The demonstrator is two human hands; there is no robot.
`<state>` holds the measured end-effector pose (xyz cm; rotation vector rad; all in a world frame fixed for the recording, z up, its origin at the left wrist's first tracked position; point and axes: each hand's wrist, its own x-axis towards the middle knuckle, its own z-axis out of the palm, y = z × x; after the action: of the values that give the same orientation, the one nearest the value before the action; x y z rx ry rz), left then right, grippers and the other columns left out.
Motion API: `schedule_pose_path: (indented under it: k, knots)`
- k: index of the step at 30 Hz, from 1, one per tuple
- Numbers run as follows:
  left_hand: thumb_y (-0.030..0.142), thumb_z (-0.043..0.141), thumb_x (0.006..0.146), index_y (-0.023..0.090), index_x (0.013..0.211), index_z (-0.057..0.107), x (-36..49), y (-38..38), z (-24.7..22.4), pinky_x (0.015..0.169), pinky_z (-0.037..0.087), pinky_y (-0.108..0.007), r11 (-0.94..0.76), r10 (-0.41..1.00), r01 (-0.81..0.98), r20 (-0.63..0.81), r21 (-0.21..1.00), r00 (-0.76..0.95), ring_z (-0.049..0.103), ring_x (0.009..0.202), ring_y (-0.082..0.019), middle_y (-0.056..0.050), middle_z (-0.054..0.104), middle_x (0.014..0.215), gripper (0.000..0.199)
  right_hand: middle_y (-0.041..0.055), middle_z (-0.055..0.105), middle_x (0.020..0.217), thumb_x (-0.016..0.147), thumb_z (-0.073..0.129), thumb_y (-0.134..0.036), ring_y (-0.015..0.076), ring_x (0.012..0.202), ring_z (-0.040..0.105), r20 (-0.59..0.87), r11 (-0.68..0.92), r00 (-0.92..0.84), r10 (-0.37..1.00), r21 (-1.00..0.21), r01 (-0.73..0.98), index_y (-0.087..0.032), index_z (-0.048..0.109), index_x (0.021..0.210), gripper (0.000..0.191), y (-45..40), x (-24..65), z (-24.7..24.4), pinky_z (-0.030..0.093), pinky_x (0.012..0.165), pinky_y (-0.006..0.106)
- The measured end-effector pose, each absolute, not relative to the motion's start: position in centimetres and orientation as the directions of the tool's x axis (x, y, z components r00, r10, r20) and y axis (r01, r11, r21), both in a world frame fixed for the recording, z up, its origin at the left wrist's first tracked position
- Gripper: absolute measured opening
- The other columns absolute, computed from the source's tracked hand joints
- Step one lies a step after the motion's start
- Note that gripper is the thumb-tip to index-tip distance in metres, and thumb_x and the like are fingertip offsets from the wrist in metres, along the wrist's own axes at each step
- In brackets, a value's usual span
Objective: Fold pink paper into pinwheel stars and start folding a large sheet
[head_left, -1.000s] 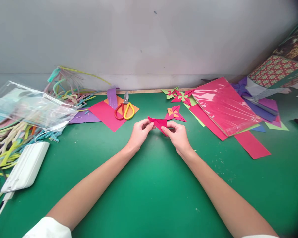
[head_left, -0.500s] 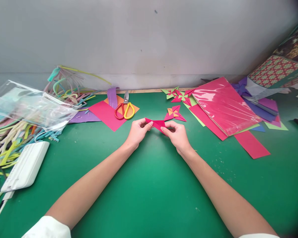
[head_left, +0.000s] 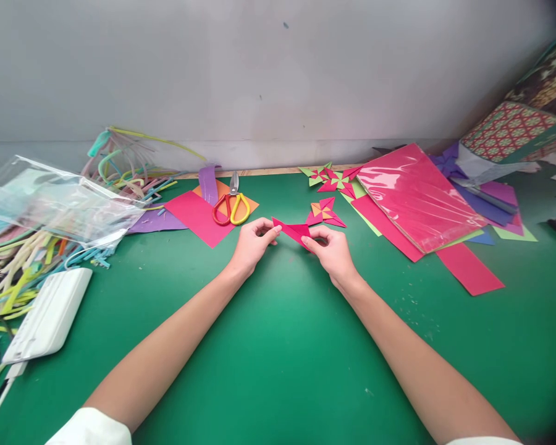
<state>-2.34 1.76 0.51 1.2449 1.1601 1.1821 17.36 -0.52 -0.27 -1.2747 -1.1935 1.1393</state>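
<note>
Here we have both hands working over the middle of the green desk [head_left: 278, 346], nearer its far edge than its near one. Between them, the small folded piece of bright pink paper [head_left: 297, 231] is raised slightly, its narrow point towards our left. Our left hand [head_left: 251, 246] is nearly closed, thumb and forefinger pinching near that pointed end; our right hand [head_left: 332, 252] is closed in a similar pinch on the wider end. The fingers beneath the paper are partly hidden, so we cannot tell exactly how they support it.

To handle the fold well, we want light, even pressure from both thumbs, the layers lined up at the edges before we press a crease. Too hard a pull between the hands could skew the piece or open its layers, and a crushed point would look blunt. Resting it on the bare desk would give us a firmer crease than mid-air.

Just beyond our right hand lies the pink paper star with an orange centre [head_left: 322, 211]; the scissors with red and yellow handles [head_left: 222, 209] lie towards the far edge, left of the star.
</note>
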Motion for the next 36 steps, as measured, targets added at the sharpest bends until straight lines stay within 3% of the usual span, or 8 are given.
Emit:
schedule_pose_path:
  k: [9,17,22,24,28,36]
  knots:
    - [0.047,0.078,0.084,0.015,0.084,0.072,-2.3,1.6,-0.1,0.068,0.056,-0.025,-0.004,0.998,-0.048,0.007,0.999,0.066,0.063,0.076,-0.014,-0.003,0.068,0.078,0.033,0.0054,0.075,0.082,0.074,0.083,-0.044,0.0199,0.073,0.063,0.006,0.002,0.061,0.998,-0.998,0.066,-0.02,0.077,0.08,0.026,-0.5,17.3,-0.3,0.05,0.068,0.033]
    - [0.056,0.072,0.087,0.014,0.096,0.077,-2.4,1.6,0.7,0.06,0.056,-0.024,0.043,0.998,-0.186,-0.05,0.982,-0.033,0.06,0.074,-0.013,-0.008,0.07,0.091,0.043,0.0023,0.069,0.073,0.071,0.085,-0.045,0.0177,0.066,0.059,-0.015,-0.013,0.094,0.995,-1.0,-0.015,-0.02,0.071,0.072,0.028,-0.3,17.5,-0.1,0.049,0.064,0.032]
    - [0.055,0.077,0.084,0.016,0.084,0.077,-1.7,0.7,0.7,0.055,0.048,-0.023,-0.054,0.994,0.094,0.044,0.994,0.099,0.056,0.065,-0.013,-0.004,0.07,0.077,0.039,0.0043,0.074,0.084,0.077,0.084,-0.044,0.0189,0.073,0.064,0.048,0.049,0.025,0.999,-0.999,-0.002,-0.02,0.077,0.082,0.025,-0.5,17.3,-0.4,0.052,0.069,0.033]
    - [0.053,0.078,0.084,0.015,0.077,0.075,-1.6,0.5,0.5,0.053,0.045,-0.024,-0.065,0.993,0.131,0.052,0.989,0.103,0.054,0.059,-0.012,-0.002,0.068,0.069,0.038,0.005,0.074,0.09,0.079,0.083,-0.043,0.0191,0.077,0.065,0.097,0.098,-0.013,0.995,-0.995,0.01,-0.021,0.077,0.082,0.023,-0.6,17.2,-0.5,0.053,0.07,0.033]
    - [0.053,0.078,0.085,0.016,0.076,0.074,-1.6,0.4,0.5,0.054,0.044,-0.026,-0.061,0.996,0.055,0.057,0.997,0.074,0.054,0.058,-0.012,-0.002,0.067,0.068,0.038,0.0056,0.073,0.092,0.08,0.083,-0.043,0.0203,0.083,0.066,0.151,0.151,-0.01,0.989,-0.987,0.056,-0.022,0.076,0.079,0.022,-0.5,17.1,-0.6,0.053,0.072,0.033]
    - [0.057,0.065,0.094,0.017,0.078,0.071,-1.6,0.1,0.6,0.055,0.047,-0.026,-0.054,0.994,-0.075,0.06,0.996,0.086,0.056,0.061,-0.013,-0.002,0.061,0.069,0.044,0.0057,0.074,0.091,0.076,0.085,-0.049,0.0197,0.076,0.065,0.11,0.111,-0.031,0.993,-0.993,0.027,-0.022,0.075,0.076,0.029,-0.3,17.1,-0.5,0.053,0.069,0.033]
